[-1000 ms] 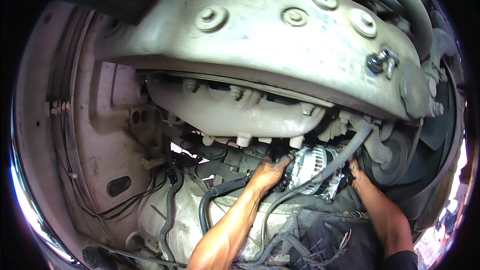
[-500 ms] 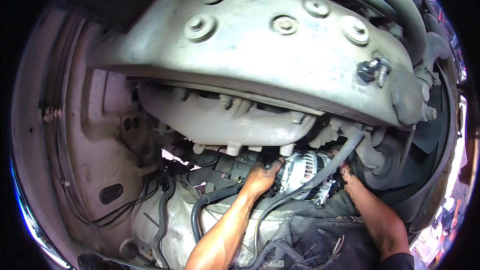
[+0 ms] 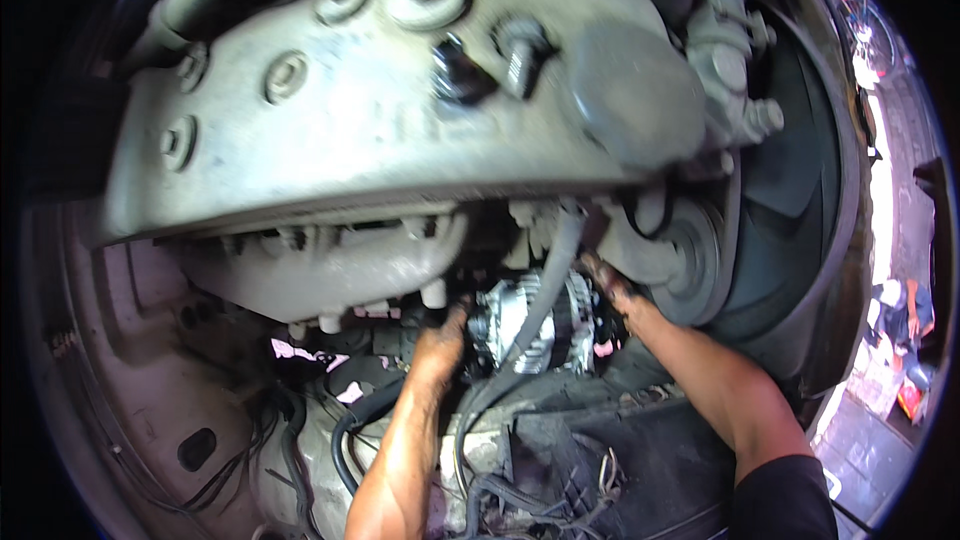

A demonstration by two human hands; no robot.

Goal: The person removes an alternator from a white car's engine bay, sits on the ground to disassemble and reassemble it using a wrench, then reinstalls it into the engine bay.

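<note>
A silvery, finned alternator (image 3: 507, 318) sits low in the engine bay, under the exhaust manifold (image 3: 340, 275). My left hand (image 3: 441, 342) is closed on its left end, thumb up and the other fingers mostly hidden behind it. At the opposite end, my right hand (image 3: 612, 287) grips the alternator beside the pulley, its fingertips partly out of sight. A grey hose (image 3: 548, 295) runs down across the front of the alternator, between my hands.
Above my hands stretches the big grey valve cover (image 3: 350, 155) with its bolts. On the right are a round pulley (image 3: 692, 260) and the dark fan (image 3: 785, 170). Dark hoses (image 3: 347, 445) and loose wires (image 3: 606, 485) lie below. Farther right, a person (image 3: 903, 315) shows beyond the bay.
The view has swung right, so the engine and both hands appear farther left. My hands stay at the two ends of the alternator, which looks turned slightly.
</note>
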